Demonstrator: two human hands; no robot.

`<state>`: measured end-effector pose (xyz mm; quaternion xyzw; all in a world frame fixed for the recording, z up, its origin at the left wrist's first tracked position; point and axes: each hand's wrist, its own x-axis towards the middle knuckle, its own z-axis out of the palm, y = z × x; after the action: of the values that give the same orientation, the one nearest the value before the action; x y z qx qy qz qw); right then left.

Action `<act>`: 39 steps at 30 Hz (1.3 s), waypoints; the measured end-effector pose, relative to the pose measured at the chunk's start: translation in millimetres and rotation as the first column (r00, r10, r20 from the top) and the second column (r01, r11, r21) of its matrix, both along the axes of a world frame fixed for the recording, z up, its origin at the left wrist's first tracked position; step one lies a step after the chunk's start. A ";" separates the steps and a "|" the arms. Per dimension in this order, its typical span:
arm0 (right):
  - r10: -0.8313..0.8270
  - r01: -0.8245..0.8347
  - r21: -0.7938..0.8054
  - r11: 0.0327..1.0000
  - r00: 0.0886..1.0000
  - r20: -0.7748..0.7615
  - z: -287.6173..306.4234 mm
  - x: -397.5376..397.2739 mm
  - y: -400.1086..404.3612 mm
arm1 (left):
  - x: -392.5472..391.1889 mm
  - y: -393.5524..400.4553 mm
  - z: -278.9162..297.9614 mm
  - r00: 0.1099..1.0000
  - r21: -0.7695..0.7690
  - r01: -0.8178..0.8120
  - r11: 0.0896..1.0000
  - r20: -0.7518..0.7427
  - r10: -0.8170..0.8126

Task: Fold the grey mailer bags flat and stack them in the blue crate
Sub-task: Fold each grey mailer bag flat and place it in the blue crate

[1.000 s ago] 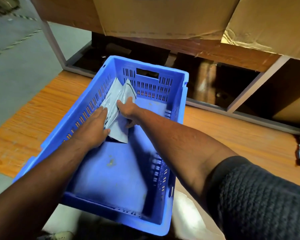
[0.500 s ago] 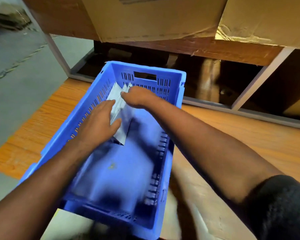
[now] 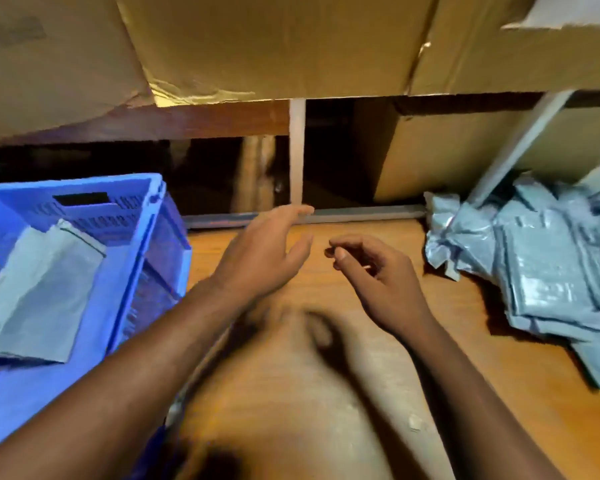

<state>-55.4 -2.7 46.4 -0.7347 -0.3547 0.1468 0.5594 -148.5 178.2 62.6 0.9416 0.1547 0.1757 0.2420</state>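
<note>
Head view: a folded grey mailer bag point(image 3: 39, 292) lies flat inside the blue crate point(image 3: 153, 237), which sits at the left edge of the wooden table point(image 3: 291, 393). The bag rests toward the crate's far end wall, near the handle slot. Across the table, at its right edge, a loose pile of grey mailer bags point(image 3: 541, 265) lies crumpled and unfolded, some sheets overlapping and trailing toward the near side. Between crate and pile, over the bare middle of the table, both hands hang in the air and hold nothing. The left hand point(image 3: 260, 254) is just beside the crate's right wall, fingers straight and spread, palm turned inward. The right hand point(image 3: 378, 278) is near it, fingers loosely curled, thumb and forefinger tips close together; nothing can be made out between them. Neither hand touches a bag or the crate. Beyond the table's far edge runs a metal shelf frame point(image 3: 297, 154), with large cardboard boxes point(image 3: 274, 43) stacked above and a dark gap beneath them.
</note>
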 end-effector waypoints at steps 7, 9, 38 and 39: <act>-0.452 0.547 -0.273 0.791 0.824 0.342 -40.3 108.4 -158.4 | 156.8 -137.2 -51.2 0.978 -0.022 0.188 0.982 -0.086 -0.189; -0.523 0.670 -0.262 0.695 0.720 0.456 -52.9 137.3 -193.3 | 187.4 -171.6 -65.8 0.956 -0.041 0.272 0.961 -0.102 -0.275; 0.332 -0.230 -0.365 0.902 0.911 0.246 -141.3 91.8 -98.3 | 28.5 -154.8 -143.3 0.951 0.006 -0.202 0.979 -0.240 0.197; 0.365 -0.243 -0.395 0.886 0.891 0.269 -149.6 82.5 -91.2 | 13.6 -153.3 -157.3 0.935 -0.002 -0.231 0.973 -0.277 0.221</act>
<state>27.1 -93.9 -103.1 -0.7708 -0.5250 0.1673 0.3198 -134.9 24.9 -94.7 0.9284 0.2970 0.0672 0.2128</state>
